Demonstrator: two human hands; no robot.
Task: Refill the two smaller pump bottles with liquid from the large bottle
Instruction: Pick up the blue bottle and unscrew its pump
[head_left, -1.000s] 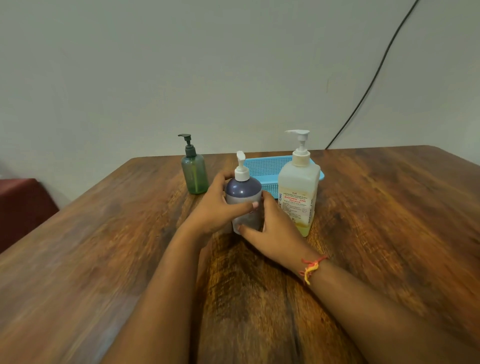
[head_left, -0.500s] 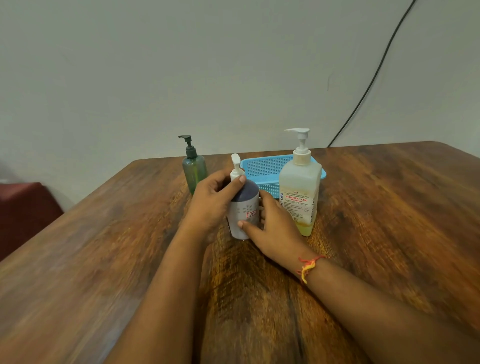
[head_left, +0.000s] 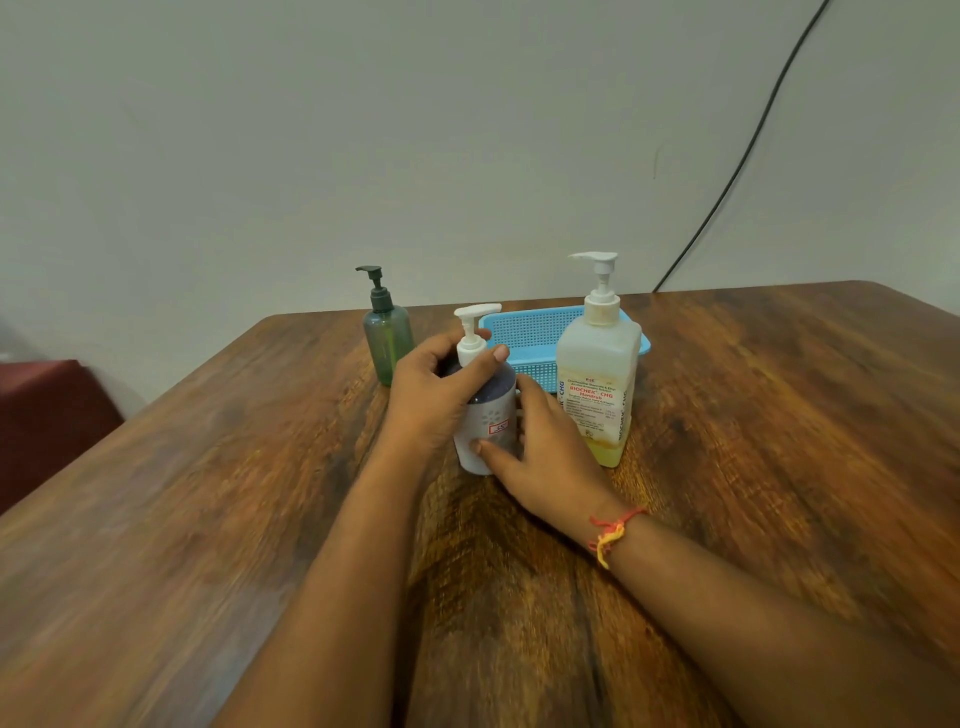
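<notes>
A small pump bottle (head_left: 491, 415) with a dark purple top, pale lower body and white pump stands on the wooden table (head_left: 753, 467). My left hand (head_left: 436, 389) grips its shoulder just under the pump. My right hand (head_left: 545, 452) holds its lower body from the right, thumb across the front. To its right stands the large white pump bottle (head_left: 597, 374) with a printed label and a little yellow liquid at the bottom. A small green pump bottle (head_left: 387, 345) with a dark pump stands at the back left.
A blue perforated plastic basket (head_left: 530, 338) sits behind the bottles. A black cable (head_left: 748, 150) runs down the wall to the table's back edge. A dark red seat (head_left: 47, 415) lies beyond the table's left edge.
My left hand has slid up from the purple bottle's body to its shoulder below the pump. The pump head has turned and now points right. My right hand stays on the lower body.
</notes>
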